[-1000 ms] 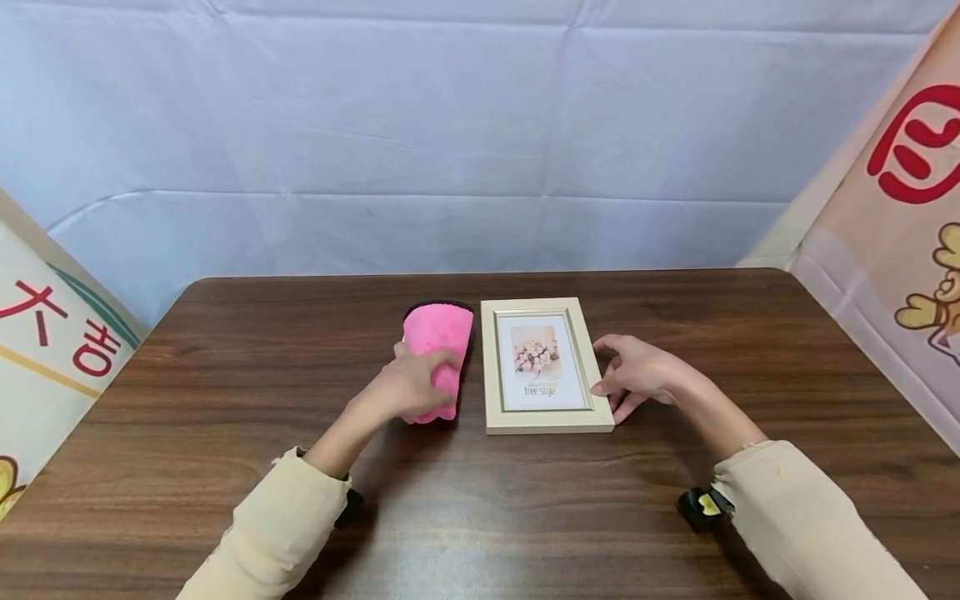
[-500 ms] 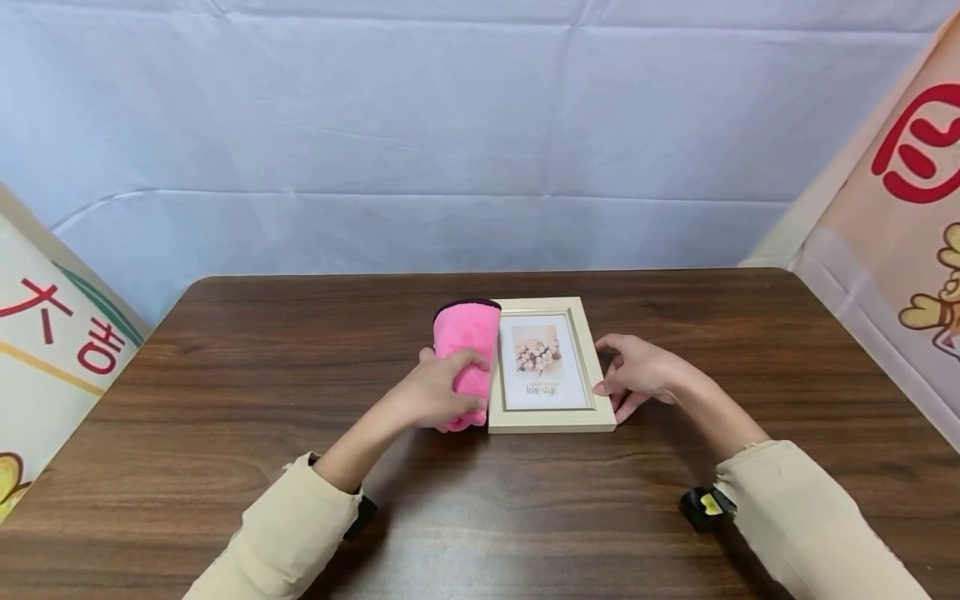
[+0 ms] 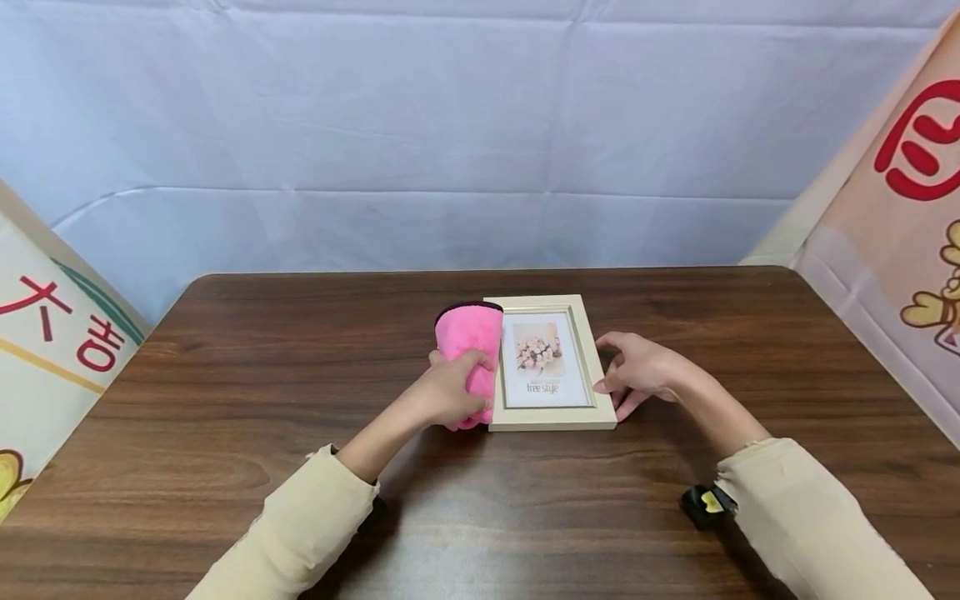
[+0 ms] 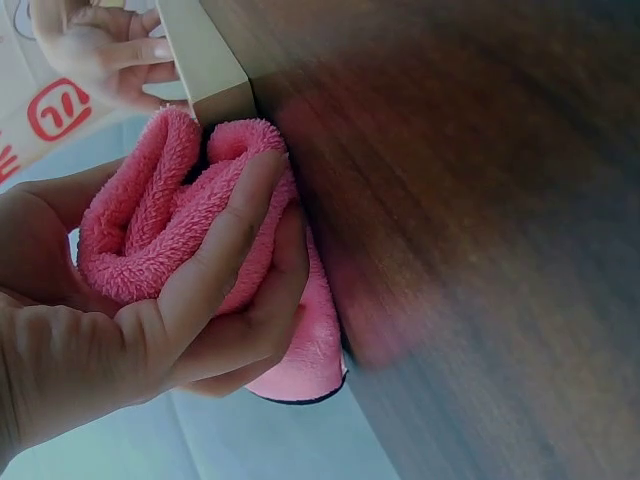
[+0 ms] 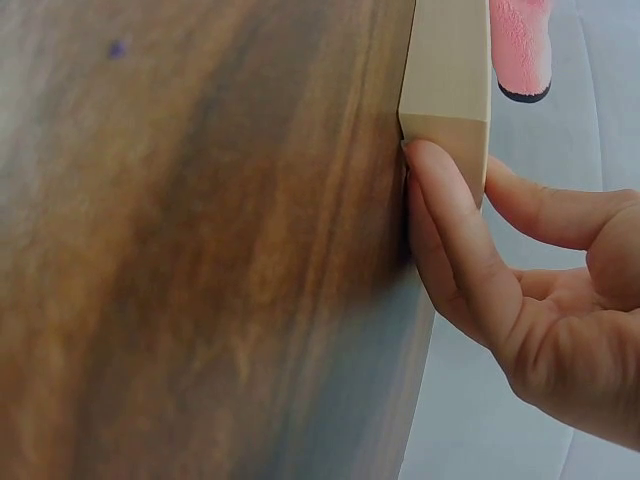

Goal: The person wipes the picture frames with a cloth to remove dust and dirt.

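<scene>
A folded pink towel (image 3: 467, 329) with a dark edge stands bunched on the table, left of centre. My left hand (image 3: 452, 392) grips it low down; in the left wrist view the fingers curl round the fluffy folds of the towel (image 4: 150, 260). Against its right side lies a cream picture frame (image 3: 555, 420), face up, with a flower print and "free style" lettering. The towel overlaps the frame's left border in the head view. My right hand (image 3: 637, 367) pinches the frame's right edge, thumb on top and fingers along the side of the frame (image 5: 445, 70).
The dark wooden table (image 3: 225, 400) reaches back to a pale blue cloth backdrop (image 3: 420, 133). Printed banners hang at the left (image 3: 67, 342) and right (image 3: 900, 225). A small black device (image 3: 703, 507) sits at the right cuff.
My left hand has moved right, bringing the towel from beside the frame over against its left border. The right hand and the frame have stayed almost where they were.
</scene>
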A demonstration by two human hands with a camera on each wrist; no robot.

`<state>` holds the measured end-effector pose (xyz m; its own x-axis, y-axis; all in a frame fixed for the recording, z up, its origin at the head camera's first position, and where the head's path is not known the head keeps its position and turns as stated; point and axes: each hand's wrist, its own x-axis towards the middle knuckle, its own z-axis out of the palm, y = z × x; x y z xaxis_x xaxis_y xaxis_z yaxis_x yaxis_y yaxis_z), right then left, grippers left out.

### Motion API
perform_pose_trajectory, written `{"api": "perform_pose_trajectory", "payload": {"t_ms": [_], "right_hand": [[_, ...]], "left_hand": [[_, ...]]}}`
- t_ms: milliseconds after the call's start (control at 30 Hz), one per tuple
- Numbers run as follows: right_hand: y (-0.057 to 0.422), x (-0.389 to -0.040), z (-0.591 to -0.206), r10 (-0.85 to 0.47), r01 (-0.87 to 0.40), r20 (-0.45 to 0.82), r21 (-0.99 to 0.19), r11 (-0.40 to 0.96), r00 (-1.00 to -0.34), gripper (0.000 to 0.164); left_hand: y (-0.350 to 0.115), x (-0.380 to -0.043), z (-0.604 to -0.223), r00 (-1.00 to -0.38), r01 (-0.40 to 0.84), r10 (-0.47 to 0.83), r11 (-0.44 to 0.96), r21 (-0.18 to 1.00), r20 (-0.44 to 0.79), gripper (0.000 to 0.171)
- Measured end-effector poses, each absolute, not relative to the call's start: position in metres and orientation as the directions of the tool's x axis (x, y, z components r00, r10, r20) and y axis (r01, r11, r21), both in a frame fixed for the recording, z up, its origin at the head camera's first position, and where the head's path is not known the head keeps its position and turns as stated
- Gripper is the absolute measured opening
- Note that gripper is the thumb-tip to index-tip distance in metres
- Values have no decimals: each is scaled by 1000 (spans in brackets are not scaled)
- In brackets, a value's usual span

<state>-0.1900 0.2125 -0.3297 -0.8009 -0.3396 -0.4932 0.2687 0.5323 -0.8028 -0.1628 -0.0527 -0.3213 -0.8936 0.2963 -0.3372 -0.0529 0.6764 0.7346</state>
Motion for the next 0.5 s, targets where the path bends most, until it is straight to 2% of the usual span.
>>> {"api": "perform_pose_trajectory", "payload": {"t_ms": [500], "right_hand": [[213,-190,-331,-358,258,-480,-816,517,-801,64]], "left_hand": [[-49,-192,-323,-879,-118,261,693,711,-400,43]]}}
